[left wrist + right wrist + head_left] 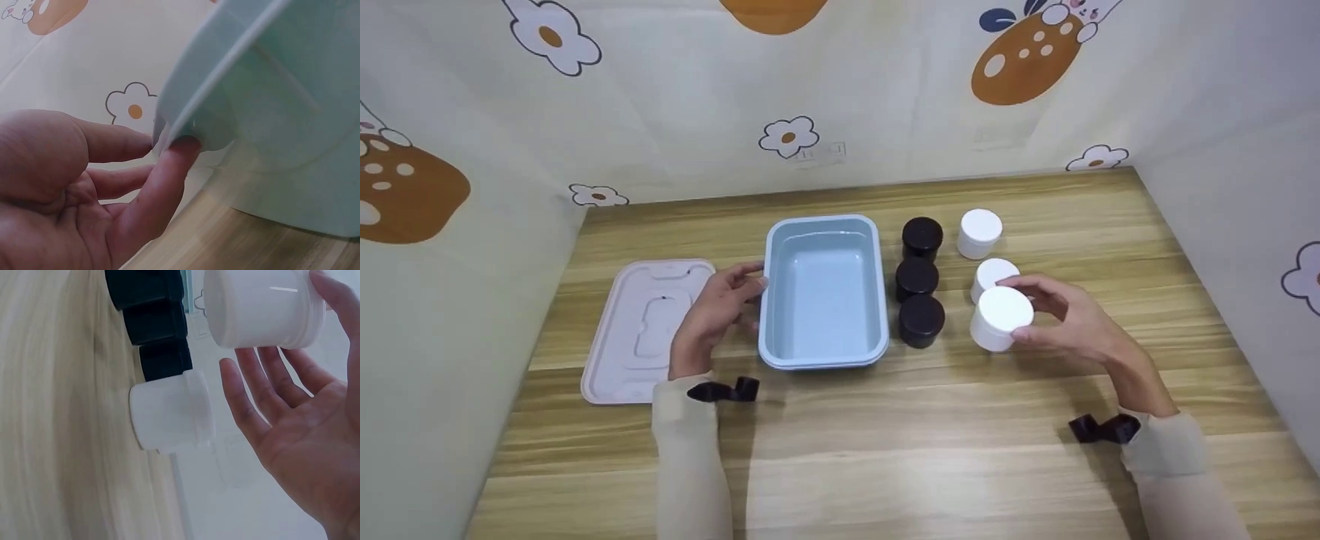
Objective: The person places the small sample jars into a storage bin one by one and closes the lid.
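A light blue rectangular tub (pixel 823 307) stands in the middle of the table. My left hand (pixel 718 315) pinches its left rim, thumb and fingertips meeting at the edge (pixel 169 126). On the right, my right hand (pixel 1061 319) grips a white lidded jar (pixel 1001 319) between thumb and fingers. In the right wrist view that held jar (pixel 259 309) hangs clear of the wooden surface. Just behind it stands a second white jar (pixel 992 274), partly hidden, and farther back a third white jar (pixel 979 232).
Three black lidded jars, the nearest black jar (pixel 922 321) among them, line up along the tub's right side. A pale pinkish lid (pixel 619 330) lies flat left of the tub, partly behind my left forearm. A patterned curtain (pixel 682 112) borders the wooden table (pixel 885 465).
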